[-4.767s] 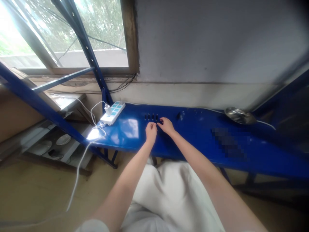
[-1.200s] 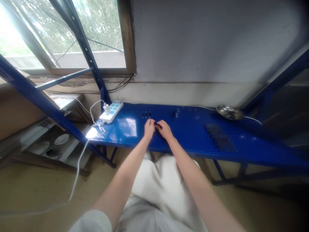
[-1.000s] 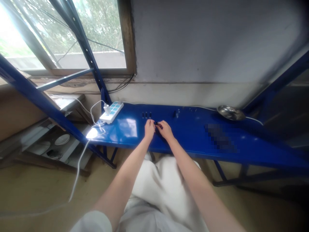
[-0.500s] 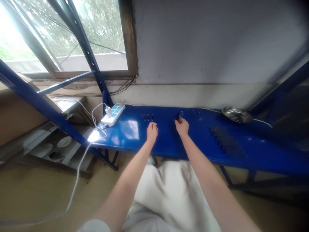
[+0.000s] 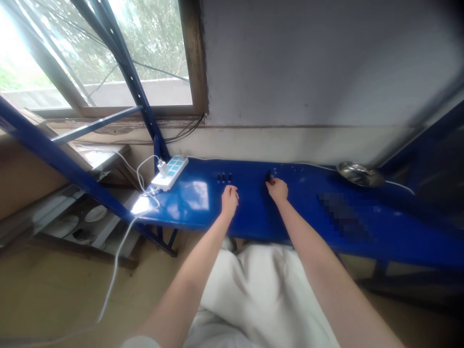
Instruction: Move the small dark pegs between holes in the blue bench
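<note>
My left hand [image 5: 230, 200] hovers over the blue table with its fingers curled together; whatever it may hold is hidden. Just beyond it stand three small black pieces with pale lower ends in a row: a left piece [image 5: 218, 178], a middle piece [image 5: 224, 178] and a right piece [image 5: 230, 177]. Further right, my right hand [image 5: 277, 190] has thumb and fingers pinched at the near end of a dark upright object [image 5: 268, 175]. Whether it grips this or a smaller part is too small to tell. Small clear pieces [image 5: 274, 172] lie right beside the dark object.
A white power strip [image 5: 169, 173] with a plug and trailing cable sits on the left of the blue table [image 5: 250, 217]. Tiny bits [image 5: 296, 169] lie near the back edge. A shiny metal bowl [image 5: 359, 174] and a blurred-out dark object [image 5: 342, 215] are at the right.
About a second ago both hands met around a small black piece. Since then my right hand has moved right to the dark object. One black piece has left the row since the earliest frame.
</note>
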`<action>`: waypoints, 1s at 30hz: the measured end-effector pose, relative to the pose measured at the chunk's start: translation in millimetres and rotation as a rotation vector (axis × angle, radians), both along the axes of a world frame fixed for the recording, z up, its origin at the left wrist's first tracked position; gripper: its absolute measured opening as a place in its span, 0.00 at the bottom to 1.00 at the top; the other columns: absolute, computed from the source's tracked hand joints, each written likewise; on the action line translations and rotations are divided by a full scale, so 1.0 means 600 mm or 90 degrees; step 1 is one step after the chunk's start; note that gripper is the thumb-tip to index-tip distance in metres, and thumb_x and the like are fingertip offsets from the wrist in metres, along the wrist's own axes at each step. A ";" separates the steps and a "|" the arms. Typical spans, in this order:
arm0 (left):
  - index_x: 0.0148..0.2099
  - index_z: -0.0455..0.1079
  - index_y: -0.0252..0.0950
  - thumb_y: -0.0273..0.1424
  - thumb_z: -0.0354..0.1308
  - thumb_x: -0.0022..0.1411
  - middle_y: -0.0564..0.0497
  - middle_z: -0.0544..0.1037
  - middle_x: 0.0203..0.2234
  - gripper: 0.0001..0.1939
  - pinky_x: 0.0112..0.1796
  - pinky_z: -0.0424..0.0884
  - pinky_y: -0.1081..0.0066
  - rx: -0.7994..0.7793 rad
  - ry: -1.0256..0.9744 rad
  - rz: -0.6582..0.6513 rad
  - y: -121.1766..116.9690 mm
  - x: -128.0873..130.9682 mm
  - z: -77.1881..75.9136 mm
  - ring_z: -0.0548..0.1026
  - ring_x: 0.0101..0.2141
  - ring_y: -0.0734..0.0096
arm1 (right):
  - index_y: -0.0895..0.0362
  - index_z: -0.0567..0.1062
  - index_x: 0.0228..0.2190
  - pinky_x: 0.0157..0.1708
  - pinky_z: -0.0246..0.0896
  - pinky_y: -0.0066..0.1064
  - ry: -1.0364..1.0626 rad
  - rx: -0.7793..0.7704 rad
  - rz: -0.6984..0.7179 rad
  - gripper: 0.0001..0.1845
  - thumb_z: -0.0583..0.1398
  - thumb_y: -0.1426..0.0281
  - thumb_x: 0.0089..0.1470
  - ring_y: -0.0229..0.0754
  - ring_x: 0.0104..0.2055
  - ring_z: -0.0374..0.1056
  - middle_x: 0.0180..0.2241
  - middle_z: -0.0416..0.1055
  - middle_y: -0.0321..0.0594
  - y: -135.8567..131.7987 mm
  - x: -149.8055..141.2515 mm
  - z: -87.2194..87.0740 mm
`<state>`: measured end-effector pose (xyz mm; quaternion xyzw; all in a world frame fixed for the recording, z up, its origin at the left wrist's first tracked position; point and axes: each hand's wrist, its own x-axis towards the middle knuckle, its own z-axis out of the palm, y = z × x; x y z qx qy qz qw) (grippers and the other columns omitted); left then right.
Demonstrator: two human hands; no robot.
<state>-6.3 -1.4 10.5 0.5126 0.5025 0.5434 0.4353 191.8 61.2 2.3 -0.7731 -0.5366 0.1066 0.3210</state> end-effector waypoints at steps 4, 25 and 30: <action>0.36 0.62 0.36 0.34 0.41 0.63 0.57 0.64 0.19 0.11 0.17 0.58 0.80 -0.002 0.000 -0.003 -0.001 -0.001 0.002 0.61 0.16 0.82 | 0.60 0.75 0.30 0.31 0.61 0.35 -0.004 -0.039 0.002 0.09 0.58 0.68 0.48 0.48 0.33 0.69 0.31 0.73 0.49 0.002 0.007 0.007; 0.37 0.63 0.35 0.34 0.43 0.62 0.56 0.65 0.20 0.10 0.19 0.58 0.81 -0.008 0.012 -0.004 -0.003 -0.001 0.003 0.61 0.17 0.82 | 0.61 0.78 0.34 0.32 0.64 0.32 0.018 -0.096 -0.047 0.15 0.61 0.66 0.45 0.48 0.36 0.71 0.32 0.75 0.51 -0.002 0.024 0.025; 0.38 0.63 0.35 0.33 0.43 0.63 0.56 0.64 0.20 0.10 0.19 0.59 0.81 -0.012 0.029 -0.004 -0.005 0.000 0.006 0.62 0.17 0.82 | 0.64 0.77 0.33 0.33 0.64 0.31 0.077 -0.093 -0.021 0.14 0.61 0.73 0.41 0.48 0.36 0.71 0.32 0.75 0.52 -0.012 0.033 0.033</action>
